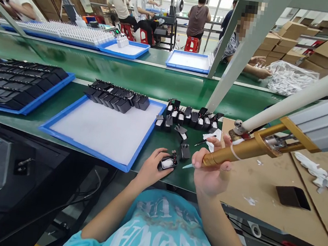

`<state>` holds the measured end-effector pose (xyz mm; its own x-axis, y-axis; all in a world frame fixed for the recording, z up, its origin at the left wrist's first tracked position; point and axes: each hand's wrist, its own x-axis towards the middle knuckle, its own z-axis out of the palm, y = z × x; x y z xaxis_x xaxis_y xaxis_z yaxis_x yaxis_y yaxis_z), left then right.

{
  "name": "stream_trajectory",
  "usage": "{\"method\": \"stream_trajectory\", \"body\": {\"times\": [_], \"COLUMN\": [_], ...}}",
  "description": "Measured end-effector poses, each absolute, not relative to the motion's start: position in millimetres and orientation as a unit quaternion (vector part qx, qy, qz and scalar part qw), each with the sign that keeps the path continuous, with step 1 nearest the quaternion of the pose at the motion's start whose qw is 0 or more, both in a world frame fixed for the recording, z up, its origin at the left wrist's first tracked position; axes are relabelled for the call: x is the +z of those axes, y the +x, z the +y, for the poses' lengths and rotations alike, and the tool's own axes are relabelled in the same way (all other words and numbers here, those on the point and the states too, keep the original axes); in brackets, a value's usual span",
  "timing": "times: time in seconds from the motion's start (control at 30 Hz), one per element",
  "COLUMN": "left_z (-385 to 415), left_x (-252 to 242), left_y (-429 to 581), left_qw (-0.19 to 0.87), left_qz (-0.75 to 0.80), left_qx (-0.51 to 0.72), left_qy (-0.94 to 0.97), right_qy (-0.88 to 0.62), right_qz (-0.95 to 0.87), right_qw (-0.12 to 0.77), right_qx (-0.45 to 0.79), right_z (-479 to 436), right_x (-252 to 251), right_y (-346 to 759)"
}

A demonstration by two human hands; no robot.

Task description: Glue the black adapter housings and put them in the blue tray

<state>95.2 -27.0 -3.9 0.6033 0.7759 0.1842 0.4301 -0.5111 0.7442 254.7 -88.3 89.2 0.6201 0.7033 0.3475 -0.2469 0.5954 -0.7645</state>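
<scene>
My left hand (153,167) is closed around a small black housing (169,163) with white material inside, on the green bench near its front edge. In my right hand (212,172) is a gold-coloured dispensing gun (231,152) with a pale blue nozzle (188,166). The nozzle tip points left, just right of the held housing and apart from it. A closed-looking black housing (185,151) stands just beyond the nozzle. Farther back, another black housing (181,132) has its lid tilted up. Several more black housings (194,118) with white insides stand in rows behind it.
A blue-rimmed tray (131,162) with black boxes (116,96) at its back lies to the left. Another loaded tray (26,111) is farther left. Cardboard (242,187) covers the right side, bearing a black case (293,197) and white gloves (320,172). Metal posts (236,64) rise behind; co-workers sit beyond.
</scene>
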Motion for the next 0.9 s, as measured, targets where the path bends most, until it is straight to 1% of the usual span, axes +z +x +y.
{"method": "stream_trajectory", "body": {"times": [0.17, 0.3, 0.4, 0.6, 0.77, 0.9], "left_z": [-37.8, -44.0, -46.4, -49.9, -49.8, -49.4], "left_x": [2.3, 13.3, 20.2, 29.4, 32.4, 31.9], "left_y": [101.3, 102.0, 100.3, 99.2, 99.9, 99.3], "left_qw": [0.312, 0.298, 0.304, 0.316, 0.316, 0.319], "left_qz": [0.388, 0.373, 0.365, 0.374, 0.375, 0.382], "left_qx": [0.233, 0.278, 0.294, 0.288, 0.289, 0.282], "left_qy": [0.835, 0.833, 0.829, 0.823, 0.822, 0.820], "right_qy": [-0.321, -0.329, -0.327, -0.328, -0.301, -0.314], "right_qz": [-0.324, -0.323, -0.320, -0.329, -0.335, -0.328], "right_qw": [0.838, 0.837, 0.839, 0.836, 0.841, 0.841], "right_qx": [0.301, 0.295, 0.295, 0.292, 0.300, 0.296], "right_z": [-80.7, -77.8, -77.2, -76.5, -76.2, -76.4], "right_x": [90.7, 92.3, 93.6, 91.6, 90.8, 92.7], "right_y": [248.1, 245.7, 245.4, 245.1, 244.7, 243.6]}}
